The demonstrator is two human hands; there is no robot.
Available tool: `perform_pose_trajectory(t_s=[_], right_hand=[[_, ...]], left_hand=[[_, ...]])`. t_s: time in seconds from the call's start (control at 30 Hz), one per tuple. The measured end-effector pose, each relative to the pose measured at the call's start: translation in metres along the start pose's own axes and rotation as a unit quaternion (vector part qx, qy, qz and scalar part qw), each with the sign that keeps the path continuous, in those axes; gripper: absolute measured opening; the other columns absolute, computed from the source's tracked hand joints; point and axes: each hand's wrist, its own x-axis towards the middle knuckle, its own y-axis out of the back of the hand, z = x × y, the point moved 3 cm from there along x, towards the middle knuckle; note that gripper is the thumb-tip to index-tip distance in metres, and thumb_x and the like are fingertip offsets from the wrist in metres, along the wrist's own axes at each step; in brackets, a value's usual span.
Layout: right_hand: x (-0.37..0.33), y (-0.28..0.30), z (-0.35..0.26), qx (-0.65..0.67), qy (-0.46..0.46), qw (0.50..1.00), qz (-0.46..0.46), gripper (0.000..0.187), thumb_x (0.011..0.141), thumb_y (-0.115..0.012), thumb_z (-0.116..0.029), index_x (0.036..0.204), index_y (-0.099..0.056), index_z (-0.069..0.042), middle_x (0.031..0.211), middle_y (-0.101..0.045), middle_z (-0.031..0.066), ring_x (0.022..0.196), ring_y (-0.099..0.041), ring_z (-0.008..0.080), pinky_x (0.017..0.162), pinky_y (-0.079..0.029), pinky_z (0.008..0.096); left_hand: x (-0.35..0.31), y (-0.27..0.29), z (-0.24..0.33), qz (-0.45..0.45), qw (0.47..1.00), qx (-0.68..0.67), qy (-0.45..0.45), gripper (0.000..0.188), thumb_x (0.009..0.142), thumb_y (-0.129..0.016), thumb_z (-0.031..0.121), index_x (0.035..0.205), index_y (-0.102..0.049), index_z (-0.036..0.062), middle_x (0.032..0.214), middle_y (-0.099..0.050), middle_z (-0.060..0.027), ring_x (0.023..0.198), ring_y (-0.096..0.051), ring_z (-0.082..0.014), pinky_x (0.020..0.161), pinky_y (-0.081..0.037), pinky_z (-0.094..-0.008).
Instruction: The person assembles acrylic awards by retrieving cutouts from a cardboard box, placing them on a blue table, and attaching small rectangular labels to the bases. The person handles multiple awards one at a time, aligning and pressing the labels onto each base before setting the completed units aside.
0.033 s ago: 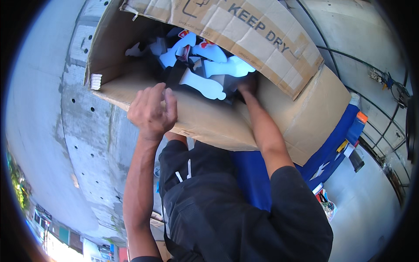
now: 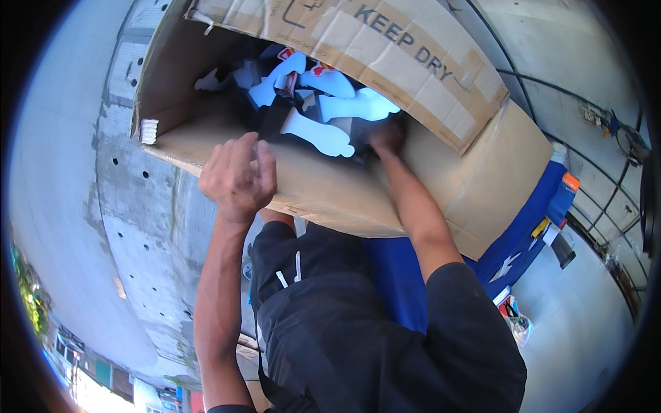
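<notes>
Carton point(image 2: 330, 189): matt corrugated cardboard; flap point(image 2: 406, 76) creased. White cutouts point(image 2: 318, 134): smooth. Shirt point(image 2: 406, 358): matt cloth. Concrete surface point(image 2: 141, 213): rough.

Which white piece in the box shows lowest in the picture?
The white piece between your left hand and right hand, with a black part at its left end. The others show higher up.

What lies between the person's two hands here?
In the head view, part of the cardboard box and the lowest white piece lie between the left hand and the right hand.
</notes>
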Motion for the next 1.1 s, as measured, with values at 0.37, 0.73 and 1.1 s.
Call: perform_pose_trajectory(t_s=[0.37, 0.73, 1.1], right_hand=[[-0.021, 0.001, -0.023, 0.385, -0.179, 0.882, -0.205, 0.057, 0.096, -0.05, -0.045, 0.131, -0.061, -0.002, 0.131, -0.064, 0.0245, 0.119, -0.064, 0.0388, 0.101, -0.05, 0.0483], [0.006, 0.061, -0.139, 0.537, 0.104, 0.835, -0.062, 0.078, 0.098, -0.056, -0.059, 0.155, -0.04, -0.007, 0.161, -0.037, 0.0175, 0.15, -0.031, 0.0325, 0.122, -0.025, 0.0423], [0.041, 0.059, -0.08, 0.301, 0.18, 0.927, -0.13, 0.044, 0.095, -0.062, -0.036, 0.128, -0.065, -0.007, 0.118, -0.071, 0.0163, 0.115, -0.063, 0.0278, 0.099, -0.049, 0.044]], left_hand=[[0.0, -0.001, 0.003, 0.001, 1.0, 0.013, -0.003, 0.01, 0.081, -0.071, 0.012, 0.091, -0.071, 0.008, 0.067, -0.063, -0.0019, 0.059, -0.061, -0.0217, 0.053, -0.047, -0.0347], [0.009, -0.003, 0.012, -0.13, 0.985, 0.079, 0.08, 0.02, 0.079, -0.074, 0.014, 0.098, -0.071, 0.0079, 0.079, -0.067, -0.0041, 0.073, -0.066, -0.0248, 0.063, -0.052, -0.0389], [0.008, -0.174, 0.049, -0.653, 0.731, 0.161, -0.117, 0.103, 0.067, -0.09, 0.037, 0.153, -0.039, 0.0135, 0.135, -0.064, -0.014, 0.129, -0.059, -0.0325, 0.103, -0.045, -0.0562]])
